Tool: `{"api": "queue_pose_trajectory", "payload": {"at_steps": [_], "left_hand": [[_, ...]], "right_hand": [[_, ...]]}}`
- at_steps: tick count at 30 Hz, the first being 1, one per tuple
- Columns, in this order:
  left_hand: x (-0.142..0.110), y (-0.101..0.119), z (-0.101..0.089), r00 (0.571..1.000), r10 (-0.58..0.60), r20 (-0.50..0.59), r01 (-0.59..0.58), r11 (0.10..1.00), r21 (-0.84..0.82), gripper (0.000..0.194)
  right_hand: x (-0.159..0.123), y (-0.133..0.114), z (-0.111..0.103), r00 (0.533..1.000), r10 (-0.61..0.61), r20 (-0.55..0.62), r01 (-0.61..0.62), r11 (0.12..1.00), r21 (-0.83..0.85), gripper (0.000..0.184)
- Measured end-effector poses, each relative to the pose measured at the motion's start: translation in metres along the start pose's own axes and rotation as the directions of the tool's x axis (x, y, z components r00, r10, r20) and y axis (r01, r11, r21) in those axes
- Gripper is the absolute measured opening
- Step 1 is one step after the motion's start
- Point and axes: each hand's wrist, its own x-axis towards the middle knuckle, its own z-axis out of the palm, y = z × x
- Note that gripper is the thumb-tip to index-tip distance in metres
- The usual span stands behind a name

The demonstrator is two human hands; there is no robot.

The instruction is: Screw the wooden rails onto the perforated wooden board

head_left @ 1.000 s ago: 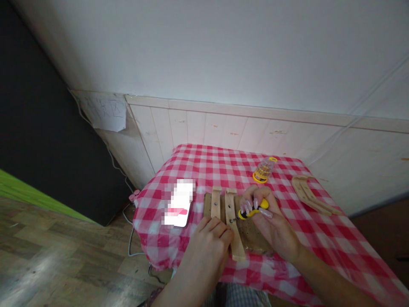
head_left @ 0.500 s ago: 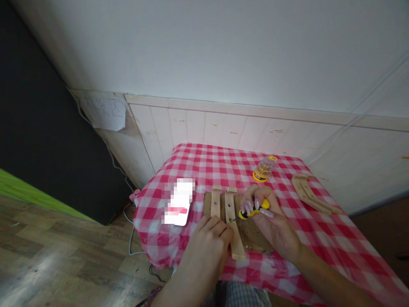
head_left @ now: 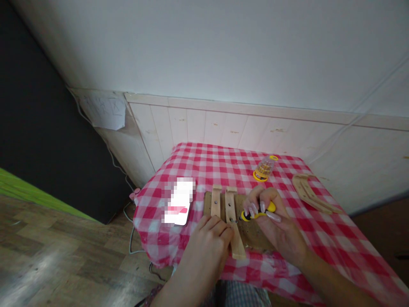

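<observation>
Right fingers (head_left: 267, 197) grip the yellow screwdriver (head_left: 271, 207), pointing left, just beside the wooden strip (head_left: 237, 245). Left fingers (head_left: 214, 225), nearer, curl against it; can't tell if gripping.

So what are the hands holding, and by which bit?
The right hand holds a yellow-and-black screwdriver by its handle. The left hand lies over the wooden strips; whether it grips one can't be told.
</observation>
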Motion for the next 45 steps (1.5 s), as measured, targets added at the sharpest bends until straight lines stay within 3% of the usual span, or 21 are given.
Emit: {"api": "queue_pose_trajectory", "payload": {"at_steps": [17,23,31,39,41,43,45], "left_hand": [[0.002,0.004,-0.007,0.996,-0.045,0.077,0.047,0.998,-0.034,0.017],[0.000,0.003,-0.009,0.997,-0.055,0.058,0.061,0.992,-0.110,0.022],[-0.002,0.001,-0.009,0.998,-0.053,-0.030,0.050,0.996,-0.071,0.030],[0.002,-0.003,-0.006,1.000,0.002,0.004,-0.002,0.995,-0.097,0.030],[0.001,-0.003,-0.005,1.000,-0.005,-0.005,0.004,0.995,-0.101,0.032],[0.001,-0.003,-0.004,1.000,-0.006,-0.010,0.005,0.995,-0.104,0.033],[0.000,-0.003,-0.005,1.000,-0.004,-0.018,0.002,0.994,-0.107,0.034]], "right_hand": [[0.005,0.004,0.001,0.999,-0.048,-0.012,0.048,0.999,-0.017,0.018],[0.005,0.004,0.002,0.998,-0.067,-0.010,0.067,0.998,-0.005,0.016],[0.003,0.006,-0.001,0.997,-0.075,-0.012,0.075,0.997,0.021,0.014],[0.007,0.000,0.005,0.998,-0.046,-0.054,0.048,0.998,0.037,0.018],[0.009,-0.005,0.003,0.987,-0.095,-0.127,0.095,0.995,-0.011,0.019],[0.012,-0.010,-0.004,0.964,-0.198,-0.177,0.170,0.972,-0.163,0.016],[0.015,-0.013,-0.016,0.956,-0.284,-0.068,0.229,0.874,-0.428,0.012]]}}
